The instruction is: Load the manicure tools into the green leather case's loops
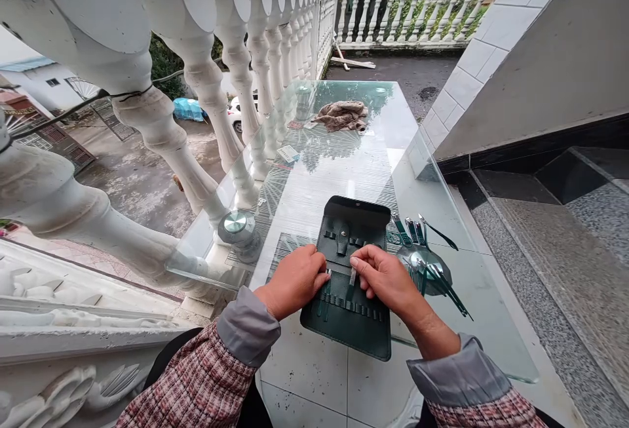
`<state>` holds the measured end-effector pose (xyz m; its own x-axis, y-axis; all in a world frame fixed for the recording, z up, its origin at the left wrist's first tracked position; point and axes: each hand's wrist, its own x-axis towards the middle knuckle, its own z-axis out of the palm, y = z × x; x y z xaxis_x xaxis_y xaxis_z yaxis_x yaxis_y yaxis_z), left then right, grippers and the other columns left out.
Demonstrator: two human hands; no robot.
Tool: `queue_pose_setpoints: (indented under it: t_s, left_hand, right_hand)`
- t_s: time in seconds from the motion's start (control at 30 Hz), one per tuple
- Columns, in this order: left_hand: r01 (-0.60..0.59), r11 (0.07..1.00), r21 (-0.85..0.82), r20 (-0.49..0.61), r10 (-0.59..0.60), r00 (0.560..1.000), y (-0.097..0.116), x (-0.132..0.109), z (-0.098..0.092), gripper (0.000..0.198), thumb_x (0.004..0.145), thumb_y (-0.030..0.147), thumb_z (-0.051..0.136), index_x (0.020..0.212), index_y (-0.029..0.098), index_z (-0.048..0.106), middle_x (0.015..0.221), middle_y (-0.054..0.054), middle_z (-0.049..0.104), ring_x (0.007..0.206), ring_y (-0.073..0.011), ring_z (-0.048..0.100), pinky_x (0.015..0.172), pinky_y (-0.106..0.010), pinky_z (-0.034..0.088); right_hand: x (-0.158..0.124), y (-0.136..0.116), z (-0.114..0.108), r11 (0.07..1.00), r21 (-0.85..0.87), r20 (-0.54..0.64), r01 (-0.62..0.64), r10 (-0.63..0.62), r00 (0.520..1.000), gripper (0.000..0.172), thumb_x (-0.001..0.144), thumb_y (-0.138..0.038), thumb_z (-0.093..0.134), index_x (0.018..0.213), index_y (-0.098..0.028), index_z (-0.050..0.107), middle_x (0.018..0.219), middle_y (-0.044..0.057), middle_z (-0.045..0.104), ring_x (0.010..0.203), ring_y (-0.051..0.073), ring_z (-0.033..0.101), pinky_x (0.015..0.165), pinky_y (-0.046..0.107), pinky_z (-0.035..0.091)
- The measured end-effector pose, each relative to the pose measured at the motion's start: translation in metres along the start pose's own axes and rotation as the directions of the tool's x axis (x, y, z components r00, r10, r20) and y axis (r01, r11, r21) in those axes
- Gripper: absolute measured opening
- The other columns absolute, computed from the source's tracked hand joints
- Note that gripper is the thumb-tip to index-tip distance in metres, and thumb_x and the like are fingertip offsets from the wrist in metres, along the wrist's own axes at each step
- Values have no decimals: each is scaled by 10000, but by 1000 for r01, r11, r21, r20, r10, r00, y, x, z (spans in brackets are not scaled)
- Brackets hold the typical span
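Observation:
A dark green manicure case [351, 333] lies unfolded on the glass table, with elastic loops across its inside and a snap-strap holder on its upper half. My right hand [386, 277] pinches a nail file [352, 277] by its grey metal end; its green handle points down toward the loops. My left hand [299, 280] is curled at the case's left side, thumb beside the tip of a slim tool [326, 300] in the loops. What its fingers grip is hidden. Nail clippers [413, 228] and several slender green-handled tools [449, 290] lie right of the case.
The glass tabletop [417, 185] extends away from me, bearing a crumpled brown cloth [343, 115] and a small packet [288, 153]. Round metal-topped supports [236, 221] show through the glass. A white balustrade [191, 54] runs along the left, stone steps [555, 238] along the right.

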<state>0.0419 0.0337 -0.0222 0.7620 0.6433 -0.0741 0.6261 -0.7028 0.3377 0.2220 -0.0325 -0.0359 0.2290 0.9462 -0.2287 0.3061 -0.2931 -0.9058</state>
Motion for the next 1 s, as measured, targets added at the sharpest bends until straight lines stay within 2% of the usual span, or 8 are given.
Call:
queue_pose_setpoints:
  t_s: [0.13,0.27,0.37,0.7,0.8,1.0]
  left_hand:
    - [2,1000,-1,-13,-2,1000,0,0,1,124,874,289,567,819,183,536,865,-12,521,826,-168,523,679,-266,401]
    - [-4,1000,-6,-8,4,1000,-1,0,2,128,883,293,551,817,185,537,859,-12,520,830,-167,524,685,-265,399]
    - [-8,1000,-4,-17,8,1000,-1,0,2,124,881,291,554,818,185,540,856,-12,521,831,-168,524,683,-270,398]
    - [4,1000,23,8,-4,1000,1,-2,2,145,876,326,563,834,189,545,884,-20,530,864,-178,530,701,-279,405]
    - [6,1000,21,6,-6,1000,1,-2,2,141,873,325,568,836,191,543,891,-20,533,870,-180,531,696,-276,407]
    - [3,1000,24,16,-4,1000,0,-2,2,145,879,331,557,835,193,543,890,-22,527,871,-181,531,698,-287,412]
  right_hand:
    - [-1,0,0,991,-125,1,46,-47,999,171,794,-363,499,763,-209,565,511,-55,509,419,95,482,417,217,403]
    - [-2,0,-1,919,-303,41,253,-253,967,178,793,-334,519,693,-214,604,699,8,582,669,150,563,625,282,456]
    - [-3,1,-2,877,-354,88,324,-314,945,213,818,-337,504,683,-215,615,768,27,600,755,168,564,711,308,441]
    - [-7,10,-1,807,-381,147,451,-429,891,219,846,-319,495,710,-234,644,752,34,588,747,177,559,697,314,452]
    - [-7,12,-2,795,-400,156,456,-432,888,202,848,-328,503,739,-238,648,778,35,589,764,178,568,712,315,460]
    - [-9,14,-2,814,-391,107,428,-422,900,166,817,-330,545,927,-247,638,860,39,623,719,173,577,692,322,485]
